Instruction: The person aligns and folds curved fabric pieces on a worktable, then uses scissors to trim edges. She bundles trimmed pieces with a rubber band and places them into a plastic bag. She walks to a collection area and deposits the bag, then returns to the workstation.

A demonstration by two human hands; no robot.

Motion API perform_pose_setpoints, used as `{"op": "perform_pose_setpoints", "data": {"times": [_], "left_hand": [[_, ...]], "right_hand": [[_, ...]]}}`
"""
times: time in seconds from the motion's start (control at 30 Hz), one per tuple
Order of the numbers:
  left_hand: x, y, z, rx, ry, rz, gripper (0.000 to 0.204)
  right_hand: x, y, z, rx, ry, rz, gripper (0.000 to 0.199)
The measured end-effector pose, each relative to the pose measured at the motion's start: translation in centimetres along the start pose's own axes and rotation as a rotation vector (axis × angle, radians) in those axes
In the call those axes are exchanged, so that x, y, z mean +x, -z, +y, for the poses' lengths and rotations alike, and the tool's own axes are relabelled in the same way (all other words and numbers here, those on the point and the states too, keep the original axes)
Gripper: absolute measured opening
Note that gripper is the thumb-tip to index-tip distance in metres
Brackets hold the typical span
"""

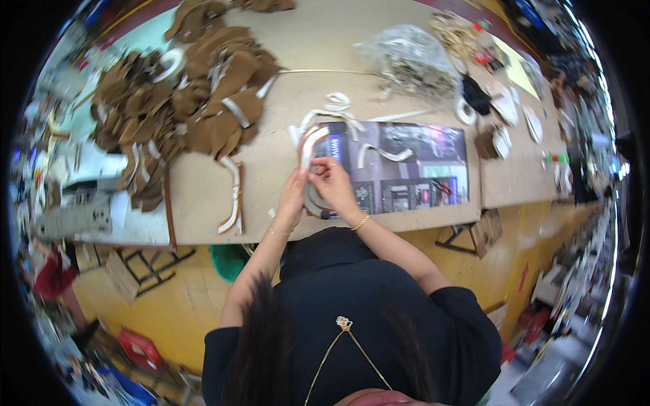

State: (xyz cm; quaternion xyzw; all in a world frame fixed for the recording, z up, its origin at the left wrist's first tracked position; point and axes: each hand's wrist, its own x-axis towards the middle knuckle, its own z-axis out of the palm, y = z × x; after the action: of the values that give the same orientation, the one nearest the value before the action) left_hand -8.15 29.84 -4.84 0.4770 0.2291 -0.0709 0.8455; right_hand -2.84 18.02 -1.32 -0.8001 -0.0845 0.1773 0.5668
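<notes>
A curved brown piece with a white strip along it (313, 143) lies on the left end of a printed, dark cardboard sheet (433, 142). My left hand (292, 200) and my right hand (334, 187) meet over this piece, fingertips pinched together at its inner curve. My fingers hide the exact spot they grip. Beyond them lies a loose tangle of white strip (336, 114). Another short, bent white strip (386, 153) rests on the cardboard, right of my right hand. To the left, a similar brown piece with a white strip (237, 197) lies near the table's front edge.
A heap of brown cut pieces (223, 128) covers the left of the table, with a white tape roll (172, 63) on it. Farther right are a clear plastic bag (416, 64) and another white roll (465, 111). A green bin (229, 262) stands below the front edge.
</notes>
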Motion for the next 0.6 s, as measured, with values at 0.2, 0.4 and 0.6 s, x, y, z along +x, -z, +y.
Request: {"op": "perform_pose_setpoints", "data": {"times": [0.2,0.4,0.6], "left_hand": [[-1.2,-1.3,0.4,-0.069,-0.038,0.059,0.033],[-2.1,-2.0,-0.2,0.136,-0.086,0.135,0.028],[-4.0,-2.7,-1.3,-0.033,0.014,0.212,0.024]], "right_hand": [[-2.6,1.1,-1.0,0.018,0.086,0.025,0.028],[-3.7,1.6,1.2,-0.206,0.308,-0.1,0.03],[-2.7,8.8,5.3,-0.163,0.163,-0.205,0.029]]}}
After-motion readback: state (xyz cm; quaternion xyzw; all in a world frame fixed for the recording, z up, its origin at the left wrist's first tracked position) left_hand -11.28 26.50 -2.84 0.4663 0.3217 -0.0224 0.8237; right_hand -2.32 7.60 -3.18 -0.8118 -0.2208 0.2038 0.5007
